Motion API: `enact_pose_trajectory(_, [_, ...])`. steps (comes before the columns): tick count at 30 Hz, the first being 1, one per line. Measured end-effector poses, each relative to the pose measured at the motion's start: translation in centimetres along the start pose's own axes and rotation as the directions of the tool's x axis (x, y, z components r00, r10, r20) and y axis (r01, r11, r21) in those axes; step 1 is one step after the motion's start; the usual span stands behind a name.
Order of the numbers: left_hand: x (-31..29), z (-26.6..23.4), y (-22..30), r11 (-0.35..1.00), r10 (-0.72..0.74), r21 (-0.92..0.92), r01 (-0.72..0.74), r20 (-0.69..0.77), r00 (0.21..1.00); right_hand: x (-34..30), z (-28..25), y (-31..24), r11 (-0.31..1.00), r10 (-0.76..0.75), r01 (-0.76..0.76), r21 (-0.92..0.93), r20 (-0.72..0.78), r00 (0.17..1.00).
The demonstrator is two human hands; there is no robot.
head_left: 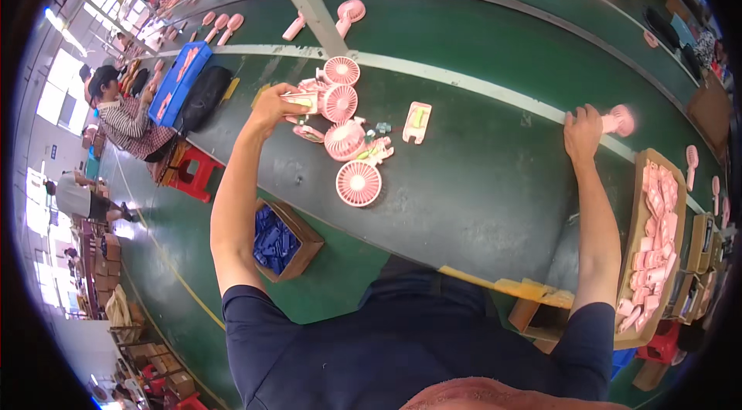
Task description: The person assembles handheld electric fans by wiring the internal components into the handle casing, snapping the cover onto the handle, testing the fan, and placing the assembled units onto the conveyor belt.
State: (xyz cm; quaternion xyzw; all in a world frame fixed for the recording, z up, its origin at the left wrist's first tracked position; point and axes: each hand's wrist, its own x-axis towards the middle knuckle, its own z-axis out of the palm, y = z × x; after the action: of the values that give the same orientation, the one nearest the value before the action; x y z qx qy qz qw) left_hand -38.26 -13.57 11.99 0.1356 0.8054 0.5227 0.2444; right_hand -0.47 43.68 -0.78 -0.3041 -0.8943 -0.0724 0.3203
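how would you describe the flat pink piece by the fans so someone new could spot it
Start at the green bench and find the cluster of pink fans near the left hand. Just right of the cluster lies a pink plate. Unlike the round fans, it is flat and rectangular, and lies apart from them.

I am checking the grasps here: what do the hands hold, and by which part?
The left hand grips a pink fan by its handle end. The right hand holds another pink fan, blurred, apparently by its handle.
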Motion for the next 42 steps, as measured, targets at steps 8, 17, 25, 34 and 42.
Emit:
enact_pose_trajectory(8, [-5.8,-2.8,-9.0,0.713,0.509,0.68,-0.17,-0.336,0.792,-0.2,-0.8,-1.2,0.995,-0.096,0.097,0.007,-0.089,0.991])
enact_pose_trajectory(17, [-18.1,14.2,-8.3,0.672,0.618,0.505,-0.541,0.018,0.786,-5.1,-5.7,-7.0,0.94,-0.168,0.168,0.297,-0.028,0.985])
enact_pose_trajectory(25, [-11.0,17.0,-5.7,0.648,0.652,0.576,-0.498,-0.081,0.754,-11.9,-13.6,-18.7,0.682,-0.343,0.178,0.709,0.095,0.934])
enact_pose_trajectory(34, [-15.8,21.5,-3.0,0.562,0.211,-0.827,0.005,0.149,0.966,-15.7,-18.6,-22.5,0.577,-0.352,0.124,0.807,0.109,0.929])
enact_pose_trajectory(42, [-23.3,28.1,-2.7,0.737,0.445,-0.663,-0.136,0.324,0.835,-16.7,-17.7,-22.6,0.452,-0.294,0.32,0.833,-0.2,0.935])
